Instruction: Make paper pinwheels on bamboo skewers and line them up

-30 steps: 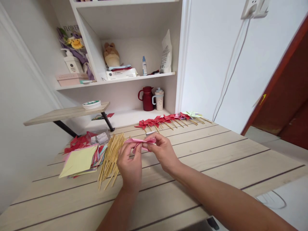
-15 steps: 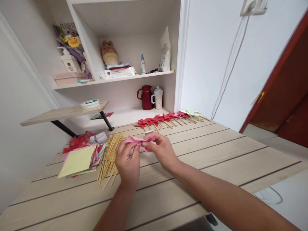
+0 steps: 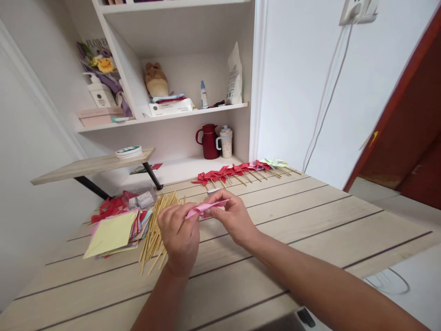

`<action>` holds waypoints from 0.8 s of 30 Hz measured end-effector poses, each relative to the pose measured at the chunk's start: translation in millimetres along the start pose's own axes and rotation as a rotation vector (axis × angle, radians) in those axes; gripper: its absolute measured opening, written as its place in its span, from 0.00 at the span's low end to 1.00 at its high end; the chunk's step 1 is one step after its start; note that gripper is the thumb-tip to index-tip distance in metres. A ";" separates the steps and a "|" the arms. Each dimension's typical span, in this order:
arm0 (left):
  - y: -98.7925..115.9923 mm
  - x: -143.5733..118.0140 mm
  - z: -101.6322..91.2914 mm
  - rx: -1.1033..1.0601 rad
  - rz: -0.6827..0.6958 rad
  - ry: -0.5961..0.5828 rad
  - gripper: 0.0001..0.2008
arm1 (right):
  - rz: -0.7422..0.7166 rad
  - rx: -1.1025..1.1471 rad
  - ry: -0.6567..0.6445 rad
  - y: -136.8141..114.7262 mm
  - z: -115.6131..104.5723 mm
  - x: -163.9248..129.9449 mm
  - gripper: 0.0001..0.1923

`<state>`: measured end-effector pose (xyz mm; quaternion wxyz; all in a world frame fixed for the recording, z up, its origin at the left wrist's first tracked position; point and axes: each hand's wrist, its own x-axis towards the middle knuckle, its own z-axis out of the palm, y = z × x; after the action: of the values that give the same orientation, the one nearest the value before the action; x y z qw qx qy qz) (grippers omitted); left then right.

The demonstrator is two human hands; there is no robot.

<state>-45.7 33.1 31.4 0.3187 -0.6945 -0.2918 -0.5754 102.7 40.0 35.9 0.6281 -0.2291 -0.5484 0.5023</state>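
A piece of pink paper, folded or curled into a narrow shape, is pinched between my two hands above the table. My left hand has its fingers closed on the paper's left end. On the other end, the thumb and fingers of my right hand press together. Just left of my left hand lies a loose pile of thin wooden sticks. Beyond it is a stack of coloured paper squares, pale yellow on top. A small object, mostly hidden, sits behind my right hand.
Red pinwheels and a pale green one lie in a row on sticks along the table's back edge. Red paper pieces rest beside a clear plastic box. A small raised shelf stands back left.
The pink paper has turned in my fingers and shifted slightly right and down. My left hand has rolled over a little; both hands keep hold.
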 end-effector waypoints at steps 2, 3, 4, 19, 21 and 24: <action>-0.1 1.9 -2.5 0.021 0.041 0.010 0.10 | -0.052 -0.073 -0.006 -1.5 -1.5 -0.7 0.06; -0.2 2.6 -3.5 0.027 0.065 0.015 0.10 | -0.081 -0.117 -0.004 -1.7 -2.3 -1.0 0.06; -0.4 3.3 -4.3 0.029 0.090 0.019 0.10 | -0.112 -0.163 0.001 -1.6 -3.2 -1.2 0.06; 1.8 5.8 -10.6 0.081 0.144 -0.014 0.13 | -0.402 -0.362 -0.016 -0.9 -6.4 -1.8 0.03; 2.6 6.4 -10.9 0.072 0.134 -0.013 0.14 | -0.397 -0.371 -0.006 -1.0 -6.4 -2.2 0.04; 3.7 6.6 -10.2 0.051 0.127 -0.012 0.14 | -0.392 -0.400 0.004 -1.9 -7.4 -2.7 0.04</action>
<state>-48.0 23.1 38.9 0.3703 -0.7069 -0.2633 -0.5421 110.5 38.9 34.1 0.6566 -0.2393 -0.6692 0.2525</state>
